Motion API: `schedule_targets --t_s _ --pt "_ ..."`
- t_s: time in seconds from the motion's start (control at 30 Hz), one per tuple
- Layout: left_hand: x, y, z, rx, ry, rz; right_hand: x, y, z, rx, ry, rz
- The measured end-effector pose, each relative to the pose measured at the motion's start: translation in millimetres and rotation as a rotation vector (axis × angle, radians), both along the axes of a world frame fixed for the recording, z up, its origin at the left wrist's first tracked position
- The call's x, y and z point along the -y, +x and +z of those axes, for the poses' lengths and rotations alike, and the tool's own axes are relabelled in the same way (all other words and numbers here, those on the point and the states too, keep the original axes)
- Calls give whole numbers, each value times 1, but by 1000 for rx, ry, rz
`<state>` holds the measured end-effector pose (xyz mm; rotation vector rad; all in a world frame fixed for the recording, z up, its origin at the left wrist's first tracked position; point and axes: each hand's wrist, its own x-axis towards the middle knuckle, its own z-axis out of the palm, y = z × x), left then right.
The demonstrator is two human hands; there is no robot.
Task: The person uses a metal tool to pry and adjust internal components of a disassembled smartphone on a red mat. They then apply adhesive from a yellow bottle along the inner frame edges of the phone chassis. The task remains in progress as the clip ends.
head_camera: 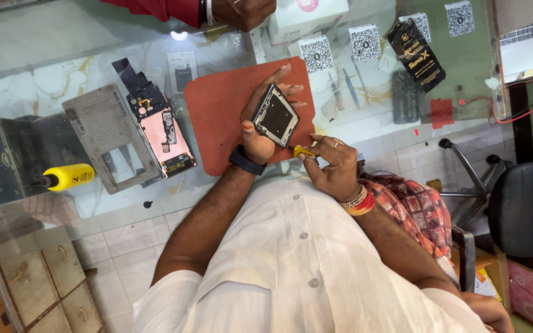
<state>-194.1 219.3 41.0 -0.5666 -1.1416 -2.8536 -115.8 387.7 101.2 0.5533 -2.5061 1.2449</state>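
Head view: we look down at our two hands over a glass counter (44, 55). Our left hand (260, 132) cups one opened phone (275, 115), fingers curled round its far edge and thumb along the near side, so the phone sits tilted above the red mat (217, 117). Our right hand (331, 166) pinches one small yellow-handled screwdriver (303, 151) between thumb and fingertips, its tip touching the phone's near corner.

We count one red mat, one grey perforated tray (106, 132) to its left, and one second opened phone (161, 132), pink inside, lying against the tray's right edge and just beside the mat. One yellow-capped bottle (69, 176) lies at the near left of the tray, touching a dark box (1, 160). Far right of the mat we see four white code cards (316, 54), one black packet (416, 54), and a few thin tools (343, 86) between them. One white box (306, 15) stands at the far edge, where another person's hand (242, 11) in a red sleeve rests.

The mat's left half lies bare, and so does the glass at far left. The phone hangs over the mat's right edge. Near right, a black chair (525, 203) stands close by our elbow.
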Motion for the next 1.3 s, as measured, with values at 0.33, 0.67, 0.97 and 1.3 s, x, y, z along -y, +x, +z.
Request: schedule_targets --t_s 0.33,0.67,0.97,1.3 --pt "-1 -1 -1 0 -14 14 -1 -1 -1 6 -1 -1" --pt "0 -2 -2 -1 -19 15 0 -2 2 -6 -15 22" --pt "-1 0 -2 5 -11 18 -1 -2 0 -9 -2 -9" --pt "0 -1 -3 -4 -26 29 -1 -3 2 -17 1 -8"
